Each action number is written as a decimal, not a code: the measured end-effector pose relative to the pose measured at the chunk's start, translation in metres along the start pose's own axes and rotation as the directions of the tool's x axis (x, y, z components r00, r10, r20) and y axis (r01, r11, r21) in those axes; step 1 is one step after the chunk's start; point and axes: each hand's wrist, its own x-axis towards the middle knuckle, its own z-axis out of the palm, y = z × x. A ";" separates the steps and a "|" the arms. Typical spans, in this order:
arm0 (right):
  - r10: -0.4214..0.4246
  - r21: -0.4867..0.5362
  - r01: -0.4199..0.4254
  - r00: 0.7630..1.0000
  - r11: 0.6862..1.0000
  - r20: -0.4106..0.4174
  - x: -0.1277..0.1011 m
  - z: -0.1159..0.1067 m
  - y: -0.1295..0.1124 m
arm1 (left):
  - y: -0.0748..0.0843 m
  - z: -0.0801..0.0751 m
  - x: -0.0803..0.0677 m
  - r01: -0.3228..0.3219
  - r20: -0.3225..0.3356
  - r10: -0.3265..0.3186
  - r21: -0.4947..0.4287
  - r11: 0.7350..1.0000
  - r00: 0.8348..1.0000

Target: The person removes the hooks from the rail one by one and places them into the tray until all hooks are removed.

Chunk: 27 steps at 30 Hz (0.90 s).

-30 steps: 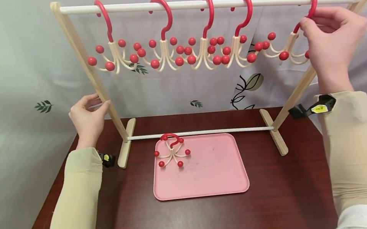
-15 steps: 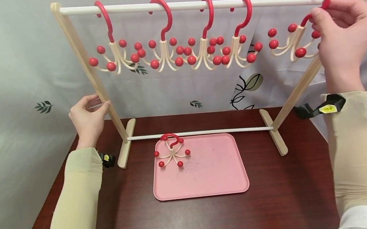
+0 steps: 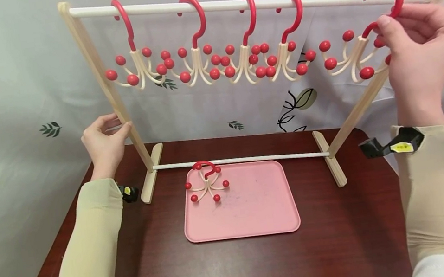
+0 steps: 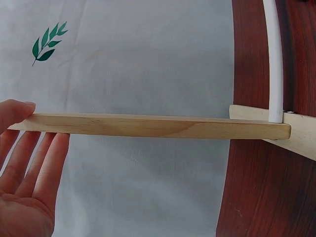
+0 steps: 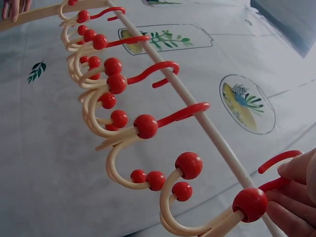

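Hands: right [image 3: 421,49] pinching fifth hook [image 3: 365,40] (four hung), left [image 3: 103,142] gripping rack post [image 3: 102,74].

My left hand [image 3: 103,142] is raised, fingers loosely curled, thumb pressing forward. My right hand [image 3: 419,51] is lifted higher, fingertips pinched together, both forearms reaching upward.

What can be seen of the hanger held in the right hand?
The held hanger has a glossy red hook on top and several cream prongs that curve outward and upward, each tipped with a red ball; it looks like plastic. It is tilted, its hook lifted clear above the white top rail near the rack's right end, apart from the four hangers hung there. The right hand pinches it where hook meets prongs, thumb in front. Some prongs are hidden behind the fingers.
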 end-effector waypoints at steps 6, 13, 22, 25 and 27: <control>-0.016 -0.065 0.018 0.999 0.998 0.036 -0.019 -0.001 0.003 | -0.002 -0.001 0.000 -0.004 -0.003 0.004 0.014 1.000 1.000; -0.018 0.013 0.017 0.997 1.000 0.071 -0.034 -0.005 0.016 | -0.001 0.000 0.000 0.002 0.002 -0.002 0.010 1.000 1.000; 0.034 0.039 -0.037 0.996 0.999 0.080 -0.055 -0.007 0.032 | 0.002 -0.001 0.001 -0.006 0.007 0.006 0.005 1.000 1.000; 0.033 0.062 -0.040 0.994 0.997 0.107 -0.064 -0.006 0.038 | 0.002 -0.001 0.001 0.002 0.008 -0.002 0.007 1.000 1.000; 0.038 0.076 -0.048 0.991 0.996 0.129 -0.069 -0.005 0.042 | 0.001 -0.002 0.001 0.011 0.008 -0.011 0.009 1.000 1.000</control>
